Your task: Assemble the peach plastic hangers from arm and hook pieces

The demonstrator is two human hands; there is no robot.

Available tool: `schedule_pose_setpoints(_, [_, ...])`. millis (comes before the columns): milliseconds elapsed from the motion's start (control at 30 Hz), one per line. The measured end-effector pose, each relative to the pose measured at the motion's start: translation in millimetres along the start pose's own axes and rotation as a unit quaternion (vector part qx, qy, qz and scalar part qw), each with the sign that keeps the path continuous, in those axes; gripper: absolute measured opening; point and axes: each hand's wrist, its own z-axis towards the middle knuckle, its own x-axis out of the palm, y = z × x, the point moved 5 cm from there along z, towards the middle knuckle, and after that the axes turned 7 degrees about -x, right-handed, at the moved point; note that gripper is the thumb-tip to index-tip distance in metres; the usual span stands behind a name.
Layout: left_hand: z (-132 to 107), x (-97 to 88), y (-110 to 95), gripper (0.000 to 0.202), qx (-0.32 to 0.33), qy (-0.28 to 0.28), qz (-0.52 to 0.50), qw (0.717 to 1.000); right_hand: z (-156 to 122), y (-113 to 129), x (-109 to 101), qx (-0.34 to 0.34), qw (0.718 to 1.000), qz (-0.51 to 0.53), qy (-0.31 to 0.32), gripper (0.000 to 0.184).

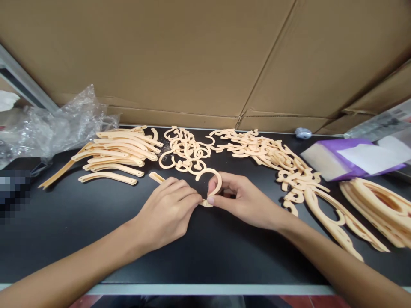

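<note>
My left hand (167, 209) is closed round a cream plastic bar (156, 176), whose end sticks out to the upper left of the fingers. My right hand (239, 196) pinches a cream plastic hook piece (210, 173) at its stem. The two hands meet at the fingertips over the black table (96, 222), and the hook's stem touches the bar's end there. The join itself is hidden by my fingers.
A pile of curved cream bars (118, 154) lies at the back left, a heap of hooks (184, 149) at the middle, more hook parts (272, 156) to the right, assembled hangers (375, 209) at far right. Crumpled clear plastic (58, 124), a purple packet (353, 160) and a cardboard wall (192, 55) border the table.
</note>
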Motion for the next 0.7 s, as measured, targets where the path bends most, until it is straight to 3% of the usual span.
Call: schedule_pose_setpoints(700, [1.6, 0.4, 2.2, 0.012, -0.005, -0.013, 0.009, 1.000, 1.2, -7.9, -5.2, 0.013, 0.999, -0.044, -0.019, 0.013])
